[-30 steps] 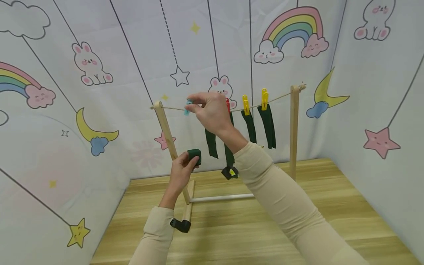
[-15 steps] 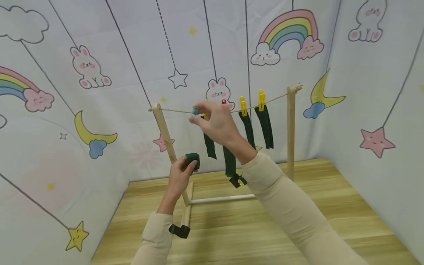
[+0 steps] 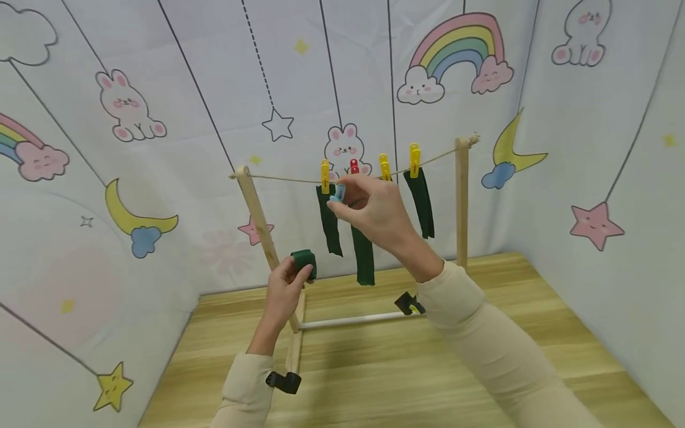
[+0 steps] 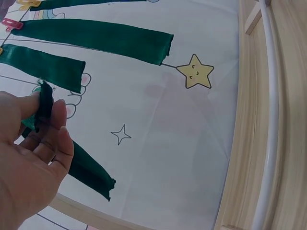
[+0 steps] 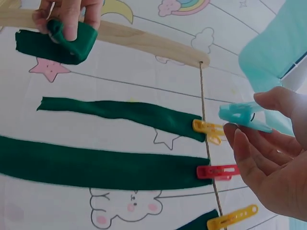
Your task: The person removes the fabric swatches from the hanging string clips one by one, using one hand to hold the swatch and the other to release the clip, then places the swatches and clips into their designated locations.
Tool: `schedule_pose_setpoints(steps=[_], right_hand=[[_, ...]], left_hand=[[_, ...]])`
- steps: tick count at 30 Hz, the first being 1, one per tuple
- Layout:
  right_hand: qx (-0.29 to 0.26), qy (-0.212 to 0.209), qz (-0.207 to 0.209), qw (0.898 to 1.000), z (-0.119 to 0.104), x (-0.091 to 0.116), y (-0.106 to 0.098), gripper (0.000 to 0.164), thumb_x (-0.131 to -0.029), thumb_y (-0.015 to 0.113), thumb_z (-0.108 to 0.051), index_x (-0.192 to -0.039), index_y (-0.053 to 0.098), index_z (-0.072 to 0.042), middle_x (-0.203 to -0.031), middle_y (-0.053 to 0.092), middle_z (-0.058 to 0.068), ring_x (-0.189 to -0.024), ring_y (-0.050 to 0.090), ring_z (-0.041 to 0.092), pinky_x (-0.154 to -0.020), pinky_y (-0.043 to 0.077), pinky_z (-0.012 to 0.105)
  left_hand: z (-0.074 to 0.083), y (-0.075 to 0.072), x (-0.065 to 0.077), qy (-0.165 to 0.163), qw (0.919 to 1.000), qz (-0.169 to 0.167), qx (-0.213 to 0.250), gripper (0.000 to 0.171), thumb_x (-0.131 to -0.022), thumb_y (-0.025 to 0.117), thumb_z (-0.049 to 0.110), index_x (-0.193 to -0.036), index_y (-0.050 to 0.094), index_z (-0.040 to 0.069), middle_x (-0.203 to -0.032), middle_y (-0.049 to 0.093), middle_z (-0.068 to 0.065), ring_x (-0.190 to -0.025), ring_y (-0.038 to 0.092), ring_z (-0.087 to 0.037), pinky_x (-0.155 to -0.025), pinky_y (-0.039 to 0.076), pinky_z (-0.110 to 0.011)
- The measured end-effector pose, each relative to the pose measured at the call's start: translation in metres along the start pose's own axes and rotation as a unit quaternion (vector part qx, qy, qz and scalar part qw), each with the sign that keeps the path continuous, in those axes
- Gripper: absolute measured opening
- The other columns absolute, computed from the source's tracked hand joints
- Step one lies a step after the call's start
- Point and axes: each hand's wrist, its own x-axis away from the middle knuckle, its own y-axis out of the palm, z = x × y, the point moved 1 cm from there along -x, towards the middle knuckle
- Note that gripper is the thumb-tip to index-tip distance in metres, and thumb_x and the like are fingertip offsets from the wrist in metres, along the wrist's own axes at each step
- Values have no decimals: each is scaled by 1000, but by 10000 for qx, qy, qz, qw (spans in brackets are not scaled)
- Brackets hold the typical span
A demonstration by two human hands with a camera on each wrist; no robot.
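Observation:
My left hand point(image 3: 283, 294) holds a dark green fabric strip point(image 3: 305, 263), folded at the grip. In the left wrist view, the loose end of that strip point(image 4: 91, 170) hangs out beyond the fingers. Between thumb and fingers my right hand point(image 3: 382, 211) pinches a light blue clothespin point(image 5: 244, 116). It stands in front of the leftmost hanging strip point(image 3: 329, 229), near the yellow clothespin point(image 3: 324, 176) that clips this strip to the rope point(image 3: 286, 178). A red clothespin point(image 5: 218, 172) holds a longer green strip point(image 5: 105, 165) beside it.
The rope runs between a left wooden post point(image 3: 258, 217) and a right wooden post point(image 3: 462, 202). Farther right, another yellow clothespin point(image 3: 414, 160) holds a green strip point(image 3: 420, 205). A white bar point(image 3: 353, 321) crosses low above the wood-grain table point(image 3: 374, 374). Printed cloth walls stand around.
My right hand has moved right and slightly down with the light blue clothespin, uncovering the leftmost yellow clothespin. My left hand keeps its hold on the green strip, almost in place.

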Motion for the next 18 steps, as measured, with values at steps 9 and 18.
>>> schedule_pose_setpoints(steps=[9, 18], right_hand=[[541, 422, -20, 9976, 17, 27, -21, 35, -84, 81, -9, -112, 66, 5, -83, 73, 10, -70, 68, 18, -67, 58, 34], [860, 759, -311, 9929, 50, 65, -35, 31, -83, 81, -5, -107, 65, 6, -81, 73, 10, -67, 69, 18, -62, 57, 35]], left_hand=[[-15, -2, 7, -142, 9998, 66, 94, 20, -99, 63, 6, -115, 63, -5, -93, 65, -17, -76, 66, -22, -66, 49, -25], [10, -5, 25, -322, 9994, -70, 139, 18, -98, 61, 1, -113, 62, -10, -91, 65, -17, -72, 64, -10, -67, 50, -27]])
